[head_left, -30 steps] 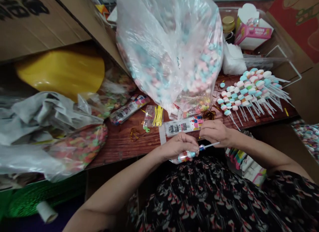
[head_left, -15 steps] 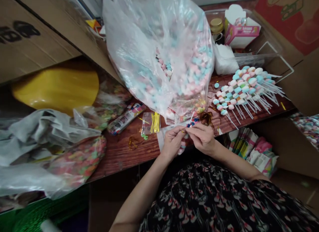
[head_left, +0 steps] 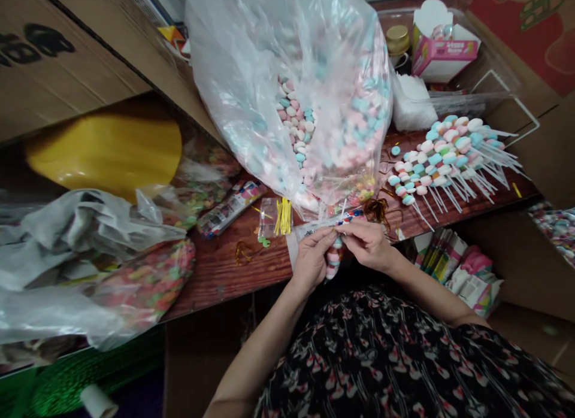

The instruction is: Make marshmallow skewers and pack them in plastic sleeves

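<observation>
At the front edge of the table, my left hand point(head_left: 312, 253) and my right hand point(head_left: 369, 244) meet, thumbs and fingers pinched together. Between them is a candy skewer point(head_left: 333, 261) of pink, white and blue pieces in a clear wrapper, hanging candy end down. Its white stick point(head_left: 344, 207) points up past my fingertips. Both hands pinch at the top of the wrapper; a tiny yellowish bit shows there, too small to make out fully. Behind them lies a flat printed plastic packet point(head_left: 309, 229). Yellow twist ties point(head_left: 283, 216) lie to the left.
A big clear bag of pastel candies point(head_left: 287, 106) fills the back. Finished-looking candy skewers point(head_left: 442, 157) are piled at right, sticks toward me. A bag of gummy candies point(head_left: 153, 280), a printed packet point(head_left: 231, 208) and a yellow bowl-like thing point(head_left: 108, 154) are at left. Cardboard boxes point(head_left: 67, 64) stand beside.
The wrapped candy skewer now shows more fully below my fingers. My hands stay pinched together at its top, and the view has shifted slightly.
</observation>
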Tool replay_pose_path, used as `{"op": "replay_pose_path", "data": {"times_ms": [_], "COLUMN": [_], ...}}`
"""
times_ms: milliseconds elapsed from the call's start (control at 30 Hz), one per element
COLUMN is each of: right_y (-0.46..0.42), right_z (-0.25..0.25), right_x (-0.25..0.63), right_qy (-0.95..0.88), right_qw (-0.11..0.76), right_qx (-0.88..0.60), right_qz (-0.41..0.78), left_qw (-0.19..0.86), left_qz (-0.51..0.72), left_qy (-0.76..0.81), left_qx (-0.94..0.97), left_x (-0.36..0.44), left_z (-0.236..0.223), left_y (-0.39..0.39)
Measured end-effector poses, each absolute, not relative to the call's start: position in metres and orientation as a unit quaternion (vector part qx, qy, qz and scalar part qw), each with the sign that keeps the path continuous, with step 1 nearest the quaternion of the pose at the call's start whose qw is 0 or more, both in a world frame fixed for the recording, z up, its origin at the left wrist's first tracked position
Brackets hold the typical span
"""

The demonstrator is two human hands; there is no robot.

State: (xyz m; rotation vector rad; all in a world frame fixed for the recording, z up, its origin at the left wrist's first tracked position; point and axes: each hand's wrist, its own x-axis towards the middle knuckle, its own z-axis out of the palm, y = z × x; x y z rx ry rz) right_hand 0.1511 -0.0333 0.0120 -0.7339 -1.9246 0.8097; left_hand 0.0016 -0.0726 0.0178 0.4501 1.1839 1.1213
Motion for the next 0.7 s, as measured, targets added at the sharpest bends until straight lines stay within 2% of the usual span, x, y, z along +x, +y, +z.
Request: {"op": "replay_pose_path", "data": {"times_ms": [133, 267, 533, 700], "right_y": [-0.032, -0.028, -0.026, -0.023], "right_z": [0.006, 0.003, -0.009, -0.017], "right_x": [0.157, 0.161, 0.166, 0.176], "right_qy": [-0.713, -0.717, -0.79, -0.834], "right_qw": [0.455, 0.438, 0.473, 0.439], "right_qx": [-0.346, -0.338, -0.266, -0.23], "right_qz": [0.406, 0.425, 0.286, 0.243], "left_qw": [0.644, 0.646, 0.598, 0.609], "left_qz": [0.502, 0.473, 0.431, 0.409], "left_qy": [0.544, 0.539, 0.582, 0.597], "left_qx": [0.194, 0.261, 0.344, 0.325], "left_x": [0.001, 0.0, 0.005, 0.003], "left_z": [0.015, 0.013, 0.011, 0.011], "left_y": [-0.071, -0.074, -0.071, -0.071]}}
